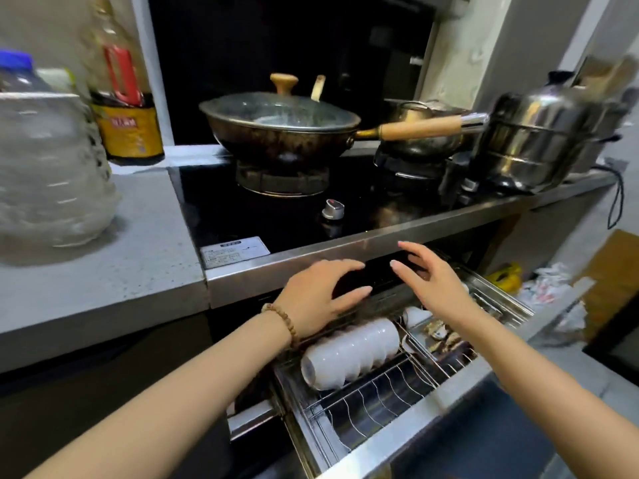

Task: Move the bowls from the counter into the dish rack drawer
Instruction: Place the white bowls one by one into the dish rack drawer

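Observation:
A row of several white bowls (349, 354) lies on its side in the wire rack of the pulled-out dish rack drawer (377, 413) below the stove. My left hand (321, 295), with a bead bracelet at the wrist, hovers just above the back of that row, fingers spread and empty. My right hand (432, 278) is open too, held above the drawer's right half near the steel counter edge (345, 257). Another white bowl (415, 314) peeks out beneath my right hand. No bowl shows on the counter.
A lidded wok (280, 126) and a small pot (422, 133) sit on the black stove. A steel steamer pot (539, 140) stands at right. A big clear water jug (45, 160) and an oil bottle (124, 108) stand on the grey counter at left. Small dishes (446, 340) fill the drawer's right compartment.

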Demonstrator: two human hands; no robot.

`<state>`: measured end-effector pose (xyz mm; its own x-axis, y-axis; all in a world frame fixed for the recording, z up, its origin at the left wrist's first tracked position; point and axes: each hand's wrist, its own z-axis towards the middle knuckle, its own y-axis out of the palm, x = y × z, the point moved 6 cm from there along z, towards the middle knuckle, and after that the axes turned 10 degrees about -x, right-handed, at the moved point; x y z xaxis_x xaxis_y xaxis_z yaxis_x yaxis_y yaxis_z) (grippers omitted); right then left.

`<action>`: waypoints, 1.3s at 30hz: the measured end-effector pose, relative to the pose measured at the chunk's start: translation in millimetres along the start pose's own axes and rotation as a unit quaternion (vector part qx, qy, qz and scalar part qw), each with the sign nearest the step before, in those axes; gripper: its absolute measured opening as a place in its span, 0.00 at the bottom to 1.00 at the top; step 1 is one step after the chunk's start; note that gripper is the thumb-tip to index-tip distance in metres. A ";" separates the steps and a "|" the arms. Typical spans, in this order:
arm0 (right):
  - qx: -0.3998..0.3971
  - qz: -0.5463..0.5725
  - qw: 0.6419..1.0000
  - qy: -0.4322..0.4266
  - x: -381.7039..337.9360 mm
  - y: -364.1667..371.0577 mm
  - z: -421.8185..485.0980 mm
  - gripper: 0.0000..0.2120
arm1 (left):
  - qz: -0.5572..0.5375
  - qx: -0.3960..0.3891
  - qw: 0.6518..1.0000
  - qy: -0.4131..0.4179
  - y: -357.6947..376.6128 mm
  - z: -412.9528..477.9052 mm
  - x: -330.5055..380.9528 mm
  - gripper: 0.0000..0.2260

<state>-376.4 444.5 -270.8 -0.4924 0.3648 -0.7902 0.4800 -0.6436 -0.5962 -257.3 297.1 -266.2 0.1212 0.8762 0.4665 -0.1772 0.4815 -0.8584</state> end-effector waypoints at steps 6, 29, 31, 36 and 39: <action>-0.037 -0.036 0.991 -0.126 -113.1 21.8 15.7 0.37 | 0.134 0.148 0.979 0.048 -128.0 -43.2 22.5 0.29; -0.186 0.054 0.940 -0.281 -357.9 196.4 106.7 0.22 | 0.079 0.237 0.936 -0.249 -321.0 -203.2 -148.8 0.29; -0.190 0.036 0.937 -0.290 -363.9 202.9 111.7 0.20 | 0.055 0.234 0.939 -0.247 -323.7 -198.9 -153.7 0.25; -0.184 0.000 0.939 -0.291 -368.3 213.8 127.8 0.10 | -0.004 0.231 0.943 -0.241 -330.4 -190.0 -164.2 0.19; -0.178 0.023 0.939 -0.292 -369.5 214.0 134.3 0.04 | -0.017 0.244 0.940 -0.238 -332.7 -188.7 -169.6 0.18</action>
<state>-189.3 81.6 -87.3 -0.7291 -0.1564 -0.6664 0.6723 -0.3459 -0.6544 -34.7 -15.7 -100.1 -0.2951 0.7140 0.6349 -0.6225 0.3605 -0.6947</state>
